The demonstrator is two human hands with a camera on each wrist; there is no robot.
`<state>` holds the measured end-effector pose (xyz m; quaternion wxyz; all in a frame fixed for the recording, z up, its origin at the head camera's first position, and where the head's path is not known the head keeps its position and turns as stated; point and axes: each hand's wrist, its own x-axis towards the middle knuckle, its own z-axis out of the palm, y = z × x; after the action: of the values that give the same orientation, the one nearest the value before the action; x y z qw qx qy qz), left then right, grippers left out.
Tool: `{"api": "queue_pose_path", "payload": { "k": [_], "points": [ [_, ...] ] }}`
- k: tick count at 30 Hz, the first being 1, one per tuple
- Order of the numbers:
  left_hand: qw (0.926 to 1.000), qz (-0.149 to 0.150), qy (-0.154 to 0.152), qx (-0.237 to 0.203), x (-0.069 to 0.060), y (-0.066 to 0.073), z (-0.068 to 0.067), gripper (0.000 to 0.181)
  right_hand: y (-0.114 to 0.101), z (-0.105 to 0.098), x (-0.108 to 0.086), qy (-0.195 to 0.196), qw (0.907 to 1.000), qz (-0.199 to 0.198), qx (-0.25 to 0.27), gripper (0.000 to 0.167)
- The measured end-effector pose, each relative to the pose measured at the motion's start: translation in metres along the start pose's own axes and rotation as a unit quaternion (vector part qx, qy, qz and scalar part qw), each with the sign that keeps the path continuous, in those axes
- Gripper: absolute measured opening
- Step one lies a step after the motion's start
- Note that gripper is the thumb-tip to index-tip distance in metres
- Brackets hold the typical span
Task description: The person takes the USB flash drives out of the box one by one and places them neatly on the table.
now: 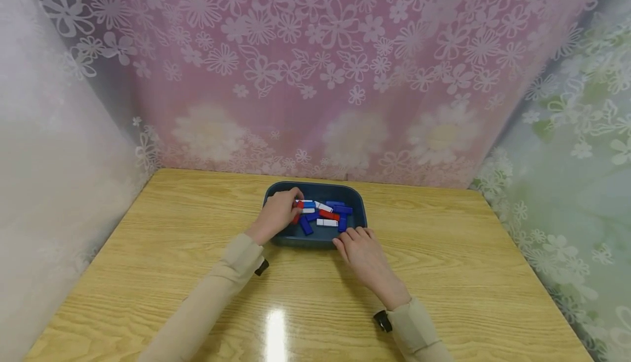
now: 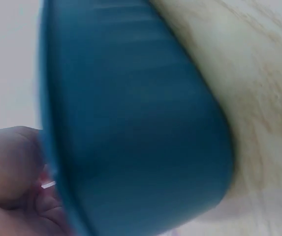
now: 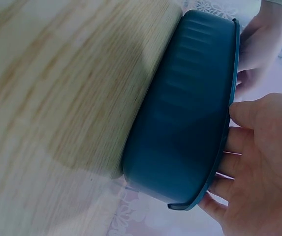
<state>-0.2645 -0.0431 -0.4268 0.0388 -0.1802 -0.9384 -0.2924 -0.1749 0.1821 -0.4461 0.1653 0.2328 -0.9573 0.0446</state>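
Observation:
A dark blue-green plastic basin (image 1: 354, 197) stands on the table, with small rectangular blocks in red, white and blue lying loose inside. My left hand (image 1: 277, 211) reaches over the basin's left side, thumb and fingers curled round a red block (image 1: 299, 205) at the left of the pile. In the left wrist view the basin wall (image 2: 136, 113) hides most of that grip. My right hand (image 3: 264, 152) pinches the near right rim, thumb on the outer side and fingers over the inside. Near it lie a white block (image 1: 327, 223) and a blue block (image 1: 342, 223).
The wooden table (image 1: 197, 208) extends on all sides of the basin. Behind it hangs a pink flowered curtain (image 1: 315, 77), with pale curtains at both sides. Black wrist straps (image 1: 382, 321) show at the cuffs.

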Motion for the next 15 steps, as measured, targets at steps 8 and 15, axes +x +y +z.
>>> {"api": "queue_pose_path", "payload": {
  "k": [8, 15],
  "points": [
    [0.9981, 0.010, 0.035, -0.049, -0.022, 0.003, -0.030, 0.023, 0.000, -0.001, -0.001, -0.005, 1.0000, 0.003, 0.002, 0.025],
    [0.9949, -0.004, 0.068, -0.074, -0.052, -0.005, -0.055, 0.023, 0.000, 0.000, 0.000, 0.005, 1.0000, -0.004, 0.001, 0.024]
  ]
}}
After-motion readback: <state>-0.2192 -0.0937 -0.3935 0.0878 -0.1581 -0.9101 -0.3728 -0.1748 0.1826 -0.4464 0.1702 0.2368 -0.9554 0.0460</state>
